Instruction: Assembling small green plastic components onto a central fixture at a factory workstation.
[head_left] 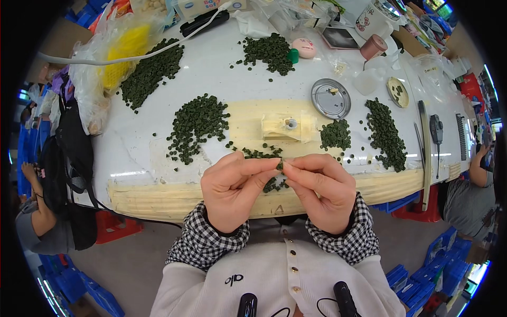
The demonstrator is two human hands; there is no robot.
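Over the table's near edge, my left hand (235,187) and my right hand (322,190) meet fingertip to fingertip. Between them is a small dark green piece (280,166), pinched by thumb and forefinger on both sides. Its exact shape is mostly covered by the fingers. Below and behind the hands lies a small heap of similar green pieces (262,153), partly hidden by my fingers. Just beyond stands a tape-wrapped block (288,128) with a round metal part on top. A larger heap of green pieces (200,124) spreads to the left of it.
More green heaps lie at far left (153,71), far middle (268,54) and right (385,134). A round metal lid (331,99) sits behind the block. Beyond a long flat strip (425,153) is a black handheld device (436,131). People sit at both sides.
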